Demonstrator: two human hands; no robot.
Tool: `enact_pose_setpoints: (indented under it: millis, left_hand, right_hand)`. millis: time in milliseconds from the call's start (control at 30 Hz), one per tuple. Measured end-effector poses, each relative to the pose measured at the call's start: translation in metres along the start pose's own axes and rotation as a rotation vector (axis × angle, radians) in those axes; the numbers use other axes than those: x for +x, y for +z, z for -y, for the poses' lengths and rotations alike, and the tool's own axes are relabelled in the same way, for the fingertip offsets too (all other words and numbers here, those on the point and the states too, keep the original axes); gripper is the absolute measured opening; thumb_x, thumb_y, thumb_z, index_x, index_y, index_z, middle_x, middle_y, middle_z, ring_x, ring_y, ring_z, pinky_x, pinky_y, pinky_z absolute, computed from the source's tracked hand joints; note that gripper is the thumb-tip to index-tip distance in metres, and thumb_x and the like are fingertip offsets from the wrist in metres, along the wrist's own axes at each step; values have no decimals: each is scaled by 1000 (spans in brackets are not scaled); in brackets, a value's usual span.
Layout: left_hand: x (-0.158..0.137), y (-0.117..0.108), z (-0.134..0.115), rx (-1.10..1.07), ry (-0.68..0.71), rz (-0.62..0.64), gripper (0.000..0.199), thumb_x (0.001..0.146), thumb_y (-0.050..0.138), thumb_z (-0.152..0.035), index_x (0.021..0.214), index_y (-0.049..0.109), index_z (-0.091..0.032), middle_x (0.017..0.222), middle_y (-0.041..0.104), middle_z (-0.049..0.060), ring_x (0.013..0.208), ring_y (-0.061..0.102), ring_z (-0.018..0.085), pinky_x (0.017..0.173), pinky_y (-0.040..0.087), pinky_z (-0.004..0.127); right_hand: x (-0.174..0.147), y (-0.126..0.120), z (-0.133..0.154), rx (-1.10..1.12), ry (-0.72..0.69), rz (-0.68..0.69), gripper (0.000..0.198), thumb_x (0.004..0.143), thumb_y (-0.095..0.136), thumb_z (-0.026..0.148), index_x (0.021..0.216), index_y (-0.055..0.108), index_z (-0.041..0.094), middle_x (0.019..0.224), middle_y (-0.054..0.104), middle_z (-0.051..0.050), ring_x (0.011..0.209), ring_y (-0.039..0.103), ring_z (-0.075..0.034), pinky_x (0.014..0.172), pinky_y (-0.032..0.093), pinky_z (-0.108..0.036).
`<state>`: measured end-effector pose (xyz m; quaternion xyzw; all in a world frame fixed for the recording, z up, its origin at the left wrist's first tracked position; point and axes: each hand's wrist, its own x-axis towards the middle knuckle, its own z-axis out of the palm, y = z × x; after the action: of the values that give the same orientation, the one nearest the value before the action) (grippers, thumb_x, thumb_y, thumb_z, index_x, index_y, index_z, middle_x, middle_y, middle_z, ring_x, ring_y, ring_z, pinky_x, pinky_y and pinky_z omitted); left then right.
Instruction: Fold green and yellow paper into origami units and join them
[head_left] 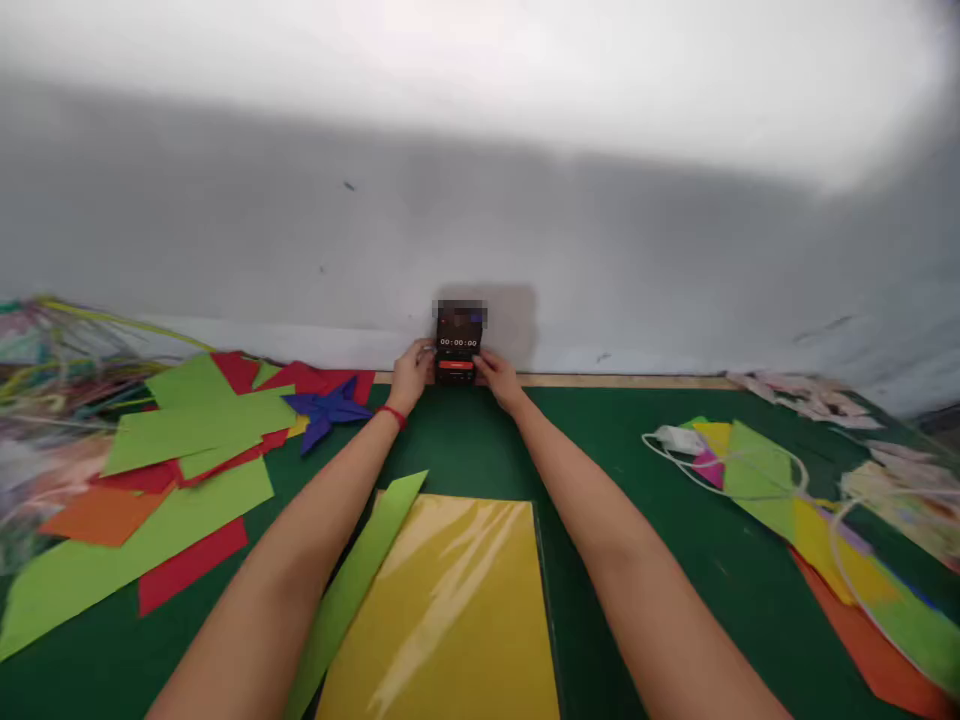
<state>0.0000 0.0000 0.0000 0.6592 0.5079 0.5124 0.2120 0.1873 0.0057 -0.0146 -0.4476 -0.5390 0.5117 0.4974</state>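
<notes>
A black phone (458, 325) stands upright near the wall at the far edge of the table, its dark screen reading 00:00:00 above a red-orange button. My left hand (410, 378) grips the phone's left side and wears a red band at the wrist. On the opposite side, the fingers of my right hand (498, 377) close on the phone's lower right edge. Between my forearms lies a glossy yellow sheet (465, 610), with a long green paper strip (360, 590) slanting along its left side, partly behind my left forearm.
Green and red paper pieces (202, 425) and a blue folded paper star (328, 412) lie at left, near tangled coloured strings (52, 370). At right are a white charger with cable (679, 438), coloured paper (757, 465) and crumpled scraps (810, 400). A white wall (637, 250) rises behind.
</notes>
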Motion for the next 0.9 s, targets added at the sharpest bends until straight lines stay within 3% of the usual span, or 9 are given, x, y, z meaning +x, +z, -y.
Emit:
enact_pose_setpoints:
  millis: [233,367,467,533,633,733,800,900]
  left_hand:
    - [0,-1,1,38,-12,61,30,85,45,-20,109,62,-11,102,69,9,93,63,18,86,47,29]
    - [-20,-33,-19,85,-23,71,35,88,39,-25,116,57,-14,117,62,9,107,57,19,95,42,32]
    - [-64,-77,-40,151,-59,95,30,84,43,-25,105,63,-16,111,64,8,104,58,21,95,42,36]
    - [-107,-105,-53,190,-84,155,26,80,47,-24,98,65,-19,105,66,6,100,59,22,94,43,37]
    - [-180,-134,-69,228,-130,202,30,77,52,-28,103,63,-18,108,64,8,103,57,26,95,41,43]
    - [-242,-142,-83,231,-185,196,40,77,53,-28,115,57,-15,117,59,12,110,54,28,98,39,46]
    - [-270,-137,-92,218,-213,177,43,75,55,-24,118,54,-16,121,57,11,112,53,26,99,39,43]
    - [-289,-125,-102,209,-231,118,44,73,56,-19,117,55,-17,128,51,11,119,47,26,103,34,41]
  right_hand:
    - [-6,2,9,10,33,-14,48,75,61,44,118,58,22,109,66,-3,103,59,-21,90,48,-40]
    - [-43,-8,33,6,62,-64,55,74,63,37,126,50,25,130,52,-4,122,45,-19,101,38,-35]
    - [-105,-20,54,-7,178,-117,52,75,63,37,125,50,25,137,44,-8,127,39,-22,101,35,-41]
    - [-158,-28,66,-9,300,-126,50,72,67,36,119,54,23,136,45,-13,125,41,-28,97,37,-50]
    - [-241,-36,78,25,411,-122,45,72,67,34,115,56,22,135,45,-16,125,40,-30,90,44,-51]
    - [-308,-35,81,256,506,-98,44,75,64,32,117,51,24,137,42,-13,130,34,-28,85,50,-47]
    - [-338,-30,80,346,525,-72,40,77,62,31,114,51,23,136,44,-13,127,40,-26,83,51,-45]
    - [-362,-19,75,171,477,-41,31,81,55,37,108,54,21,126,54,-13,110,57,-21,83,52,-39]
